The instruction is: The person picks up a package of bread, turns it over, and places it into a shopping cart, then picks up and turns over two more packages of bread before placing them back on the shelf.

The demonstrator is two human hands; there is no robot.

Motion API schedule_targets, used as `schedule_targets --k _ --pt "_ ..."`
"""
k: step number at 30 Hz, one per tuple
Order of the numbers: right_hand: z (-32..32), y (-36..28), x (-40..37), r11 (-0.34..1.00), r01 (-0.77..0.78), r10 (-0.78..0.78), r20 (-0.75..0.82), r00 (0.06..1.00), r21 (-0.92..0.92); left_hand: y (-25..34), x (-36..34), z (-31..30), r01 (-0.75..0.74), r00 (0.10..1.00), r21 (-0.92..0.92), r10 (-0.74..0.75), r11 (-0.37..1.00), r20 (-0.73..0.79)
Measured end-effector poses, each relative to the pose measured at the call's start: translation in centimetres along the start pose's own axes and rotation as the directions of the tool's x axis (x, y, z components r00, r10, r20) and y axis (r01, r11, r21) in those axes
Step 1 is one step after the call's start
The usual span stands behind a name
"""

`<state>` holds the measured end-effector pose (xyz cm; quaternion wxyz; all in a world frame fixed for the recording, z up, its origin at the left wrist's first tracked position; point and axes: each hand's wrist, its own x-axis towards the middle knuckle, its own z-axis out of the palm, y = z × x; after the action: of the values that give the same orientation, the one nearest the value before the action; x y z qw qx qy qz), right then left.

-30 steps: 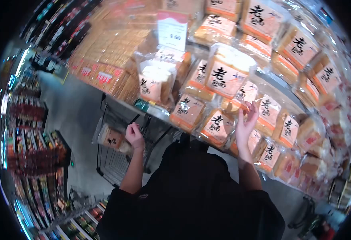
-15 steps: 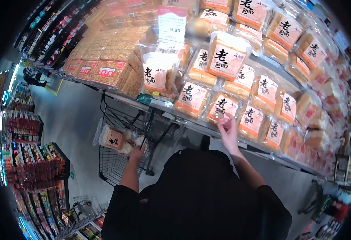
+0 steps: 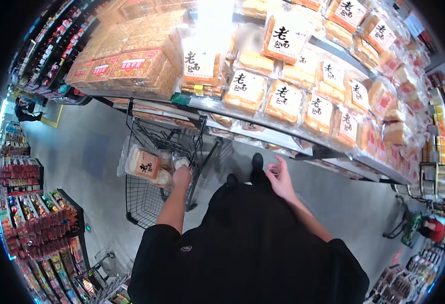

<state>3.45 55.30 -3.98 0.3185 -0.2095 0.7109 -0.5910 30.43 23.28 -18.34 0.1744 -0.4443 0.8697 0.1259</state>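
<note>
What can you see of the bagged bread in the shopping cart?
The bagged bread is a pale, soft-looking loaf in clear, crinkled plastic. Its label is white with black characters and an orange band. It lies slanted, label up, in the wire shopping cart, loose plastic sticking out past one end. Pale, rounded items sit beside it; the left hand is near, not visibly on it.

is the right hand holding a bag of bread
No, the right hand is held over the bare floor with nothing visible in it.
</note>
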Motion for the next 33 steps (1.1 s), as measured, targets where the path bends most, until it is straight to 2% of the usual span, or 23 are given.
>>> schedule_targets --k 3,7,15,18,24,33 --pt "-0.2 0.9 -1.0 1.0 0.001 -0.001 -0.013 1.0 0.018 1.3 -1.5 0.9 -0.014 0.999 -0.026 0.016 1.0 0.045" --pt "0.5 1.0 -1.9 0.996 -0.039 0.039 0.001 0.999 0.081 2.7 -3.1 2.0 -0.157 0.983 -0.053 0.161 0.986 0.084" --pt "0.0 0.9 -2.0 0.996 -0.074 0.07 0.067 0.995 0.055 7.4 -6.5 2.3 -0.216 0.965 -0.085 0.225 0.973 0.131" --pt "-1.4 1.1 -1.7 0.999 -0.044 0.044 0.063 0.997 0.006 9.3 -7.0 3.1 -0.231 0.966 -0.062 0.237 0.971 0.106" --pt "-4.7 1.8 -1.7 0.998 -0.032 0.029 0.056 0.998 0.046 12.8 -7.1 3.3 -0.225 0.97 -0.073 0.231 0.972 0.077" --pt "-10.0 2.7 -0.7 0.99 -0.103 0.092 0.114 0.989 0.095 17.6 -6.3 3.2 -0.192 0.981 -0.048 0.193 0.98 0.01"
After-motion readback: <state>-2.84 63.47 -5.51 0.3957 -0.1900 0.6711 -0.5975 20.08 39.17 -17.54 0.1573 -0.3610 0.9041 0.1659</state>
